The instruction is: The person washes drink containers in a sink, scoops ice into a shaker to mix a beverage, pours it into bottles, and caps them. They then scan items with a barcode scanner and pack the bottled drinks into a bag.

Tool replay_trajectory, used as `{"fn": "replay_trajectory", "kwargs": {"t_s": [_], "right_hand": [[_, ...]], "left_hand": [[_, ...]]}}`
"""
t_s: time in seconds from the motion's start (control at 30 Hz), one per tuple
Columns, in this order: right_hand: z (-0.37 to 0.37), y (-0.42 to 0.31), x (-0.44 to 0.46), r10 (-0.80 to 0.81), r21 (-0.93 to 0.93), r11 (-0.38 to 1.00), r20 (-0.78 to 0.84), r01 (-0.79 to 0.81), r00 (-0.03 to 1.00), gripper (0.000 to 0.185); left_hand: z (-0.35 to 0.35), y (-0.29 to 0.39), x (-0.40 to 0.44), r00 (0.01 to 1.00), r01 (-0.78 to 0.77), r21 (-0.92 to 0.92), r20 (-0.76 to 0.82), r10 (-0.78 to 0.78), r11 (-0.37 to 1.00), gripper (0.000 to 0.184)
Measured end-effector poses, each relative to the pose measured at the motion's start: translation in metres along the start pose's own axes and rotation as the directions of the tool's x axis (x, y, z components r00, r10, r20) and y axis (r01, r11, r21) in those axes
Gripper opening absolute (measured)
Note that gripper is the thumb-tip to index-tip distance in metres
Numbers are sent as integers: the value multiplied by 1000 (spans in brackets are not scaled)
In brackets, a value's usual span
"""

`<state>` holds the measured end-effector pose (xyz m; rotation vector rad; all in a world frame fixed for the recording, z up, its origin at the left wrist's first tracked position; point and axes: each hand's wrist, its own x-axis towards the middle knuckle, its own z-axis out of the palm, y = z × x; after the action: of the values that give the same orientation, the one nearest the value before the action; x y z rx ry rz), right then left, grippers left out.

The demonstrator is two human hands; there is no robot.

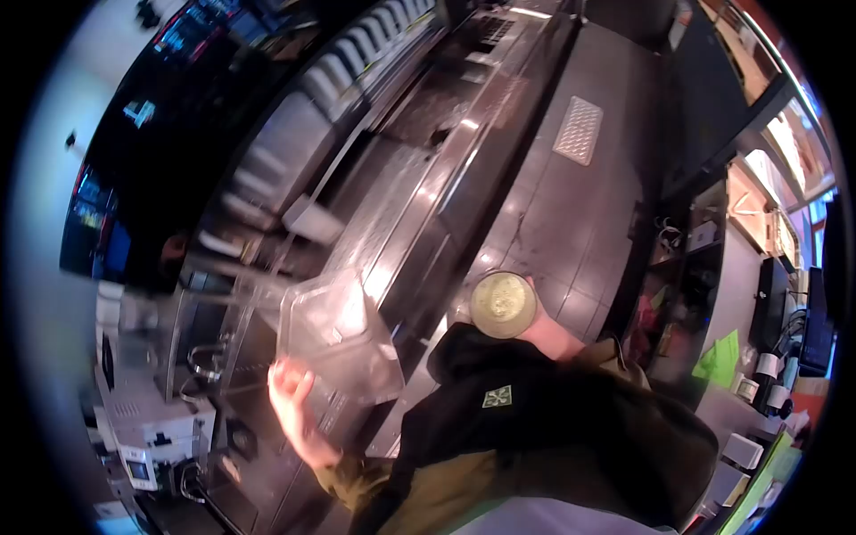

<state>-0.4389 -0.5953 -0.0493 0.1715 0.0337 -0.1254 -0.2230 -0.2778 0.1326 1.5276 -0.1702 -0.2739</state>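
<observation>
Clear plastic forms the boxy container (pixel 343 337) the left hand (pixel 290 388) grips; the right hand (pixel 544 330) holds a yellowish cup (pixel 502 305).

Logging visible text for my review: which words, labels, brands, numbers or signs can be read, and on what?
No text is readable.
Chest patch: green and white emblem, no legible letters.
Small display, lower left: too small to read.
Green sheet, right: any writing too blurred to read.

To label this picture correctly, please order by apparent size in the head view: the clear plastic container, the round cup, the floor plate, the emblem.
1. clear plastic container
2. round cup
3. floor plate
4. emblem

The floor plate lies farther away, so its true rank is unsure.
</observation>
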Motion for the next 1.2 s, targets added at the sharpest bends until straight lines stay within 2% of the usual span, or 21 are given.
{"fn": "replay_trajectory", "kwargs": {"t_s": [0.07, 0.17, 0.23, 0.37, 0.4, 0.5, 0.53, 0.6, 0.63, 0.67, 0.77, 0.8, 0.83, 0.87, 0.9, 0.97, 1.03, 1.07, 1.1, 1.17, 1.2], "right_hand": [[20, -59, -32, -49, 193, 981, 77, 34, 996, 63], [6, -163, -61, -340, -5, 935, -289, 354, 895, 65], [19, -223, -68, -468, 32, 858, -362, 512, 806, 48], [-5, -369, -59, -608, -17, 713, -512, 700, 607, 38], [-13, -407, -58, -549, 94, 730, -507, 676, 664, 38], [39, -488, -33, -662, 106, 539, -561, 836, 497, 40], [69, -514, -25, -600, 128, 561, -618, 818, 508, 41], [90, -573, -20, -654, 77, 533, -594, 842, 468, 40], [97, -597, -11, -672, 66, 521, -583, 851, 457, 40], [111, -621, -7, -598, 160, 564, -597, 810, 534, 40], [122, -704, 11, -619, 131, 512, -629, 849, 470, 43], [117, -736, 18, -702, -70, 640, -456, 765, 546, 45], [111, -768, 25, -756, -310, 654, -263, 690, 599, 48], [152, -790, 41, -658, -32, 721, -344, 692, 669, 48], [161, -822, 50, -624, 8, 728, -406, 685, 668, 49], [178, -888, 68, -546, 92, 727, -523, 680, 654, 51], [163, -944, 97, -625, -88, 686, -579, 722, 523, 54], [168, -964, 103, -623, -118, 701, -583, 704, 522, 54], [180, -989, 118, -588, -110, 740, -585, 663, 559, 55], [204, -1030, 140, -523, -96, 802, -592, 590, 614, 56], [216, -1047, 156, -488, -89, 830, -595, 550, 639, 56]], "left_hand": [[112, 3, 39, 993, 5, 136, 119, -22, 991, 42], [270, -18, 117, 958, -96, -31, 267, 100, 995, 39], [374, -29, 169, 946, -157, -28, 282, 159, 987, 39], [587, -71, 284, 945, -188, -248, 217, 244, 950, 39], [641, -83, 313, 952, -181, -285, 190, 241, 941, 42], [786, -141, 417, 943, -263, -329, 111, 314, 907, 47], [827, -157, 441, 936, -303, -324, 75, 343, 896, 47], [901, -165, 480, 939, -333, -304, -19, 343, 893, 45], [931, -181, 509, 930, -363, -324, -72, 360, 874, 44], [954, -181, 524, 941, -332, -408, -88, 325, 850, 42], [1025, -192, 573, 932, -362, -474, -198, 303, 803, 34], [1047, -203, 593, 948, -316, -611, -184, 258, 726, 32], [1062, -216, 612, 960, -275, -726, -173, 219, 630, 30], [1073, -230, 630, 968, -243, -820, -170, 186, 519, 28], [1077, -237, 641, 973, -217, -892, -167, 158, 396, 26], [1088, -241, 642, 961, -270, -890, -273, 47, 368, 16], [1110, -234, 658, 934, -317, -881, -354, -43, 352, 16], [1111, -243, 660, 844, -441, -534, -521, 129, 721, 29], [1113, -245, 660, 698, -424, -47, -654, 293, 904, 46], [1114, -233, 648, 688, -136, 242, -674, 267, 961, 55], [1117, -223, 641, 621, 9, 435, -708, 337, 900, 63]]}}
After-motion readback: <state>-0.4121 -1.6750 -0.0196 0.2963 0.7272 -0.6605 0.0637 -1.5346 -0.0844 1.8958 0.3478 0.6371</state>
